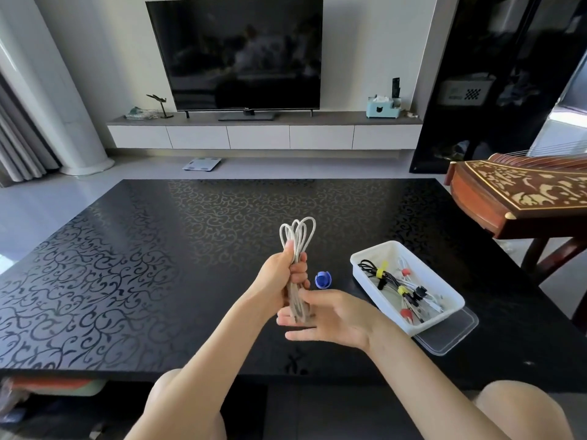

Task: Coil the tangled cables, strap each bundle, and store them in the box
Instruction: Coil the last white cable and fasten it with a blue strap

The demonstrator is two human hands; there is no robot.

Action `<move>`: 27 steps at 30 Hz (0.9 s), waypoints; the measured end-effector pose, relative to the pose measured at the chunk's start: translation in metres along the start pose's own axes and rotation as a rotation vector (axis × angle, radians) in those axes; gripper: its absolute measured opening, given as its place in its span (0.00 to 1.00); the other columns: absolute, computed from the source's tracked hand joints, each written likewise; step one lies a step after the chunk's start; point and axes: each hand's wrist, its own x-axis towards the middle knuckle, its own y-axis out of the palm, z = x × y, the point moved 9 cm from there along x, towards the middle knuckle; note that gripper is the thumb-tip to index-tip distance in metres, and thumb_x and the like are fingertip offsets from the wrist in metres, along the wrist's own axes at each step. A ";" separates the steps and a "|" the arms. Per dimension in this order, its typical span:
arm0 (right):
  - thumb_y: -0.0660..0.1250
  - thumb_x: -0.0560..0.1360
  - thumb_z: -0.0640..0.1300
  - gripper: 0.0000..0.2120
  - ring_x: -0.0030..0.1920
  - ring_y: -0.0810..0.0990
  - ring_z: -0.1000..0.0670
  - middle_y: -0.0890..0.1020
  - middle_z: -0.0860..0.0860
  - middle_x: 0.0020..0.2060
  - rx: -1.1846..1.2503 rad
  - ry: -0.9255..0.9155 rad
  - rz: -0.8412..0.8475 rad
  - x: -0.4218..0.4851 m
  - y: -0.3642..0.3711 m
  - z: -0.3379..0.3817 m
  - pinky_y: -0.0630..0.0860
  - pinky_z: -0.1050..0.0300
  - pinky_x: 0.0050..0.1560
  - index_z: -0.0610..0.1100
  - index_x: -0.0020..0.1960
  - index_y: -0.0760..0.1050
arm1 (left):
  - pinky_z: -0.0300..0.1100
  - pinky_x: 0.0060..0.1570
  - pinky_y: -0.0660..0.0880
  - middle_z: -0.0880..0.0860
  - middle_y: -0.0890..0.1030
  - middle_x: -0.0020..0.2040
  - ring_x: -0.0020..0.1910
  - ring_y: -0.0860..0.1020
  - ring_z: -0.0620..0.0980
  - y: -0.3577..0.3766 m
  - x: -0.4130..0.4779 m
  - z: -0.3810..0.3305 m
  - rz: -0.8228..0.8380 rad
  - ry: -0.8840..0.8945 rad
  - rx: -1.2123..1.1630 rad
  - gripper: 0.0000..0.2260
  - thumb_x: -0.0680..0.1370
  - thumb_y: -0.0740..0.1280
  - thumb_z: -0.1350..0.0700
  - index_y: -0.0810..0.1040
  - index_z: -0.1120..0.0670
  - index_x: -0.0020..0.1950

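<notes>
1. Your left hand (282, 274) is clamped around the middle of the white cable (298, 231), fingers and thumb curled round the gathered strands. It holds the coil upright above the desk (158, 249), with the loops fanning out above your fist.
2. Your right hand (333, 315) lies open just below, fingers straight, touching the lower end of the coil where it hangs out of your fist. That end is blurred, so I cannot tell whether the plugs are there.
3. Expect the cable to be light and limp but a little springy. The top loops are splayed apart, and I judge they will slide out of line if your grip loosens. The sheath looks smooth, so it may slip.
4. The best hold is where you have it now, at the waist of the coil with every strand pinched together. That leaves bare cable on either side of your fist for a strap.
5. The small blue roll (323, 280), probably the strap material, sits on the desk just beside your hands, between them and the box. It is near enough for the free right hand to take.
6. The white box (381, 249) stands on the desk to your right, partly on its clear lid (457, 335). It holds several bundles (379, 273) bound with yellow ties. No other loose cable shows on the desk — this coil looks like the last one to strap and store.
</notes>
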 end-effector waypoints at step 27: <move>0.61 0.78 0.36 0.08 0.35 0.77 0.58 0.82 0.53 0.33 -0.581 -0.406 -0.403 0.031 -0.089 0.040 0.73 0.67 0.38 0.44 0.44 0.77 | 0.35 0.21 0.58 0.47 0.62 0.25 0.22 0.57 0.43 -0.027 0.047 0.066 0.053 -0.055 0.180 0.10 0.76 0.69 0.57 0.73 0.55 0.37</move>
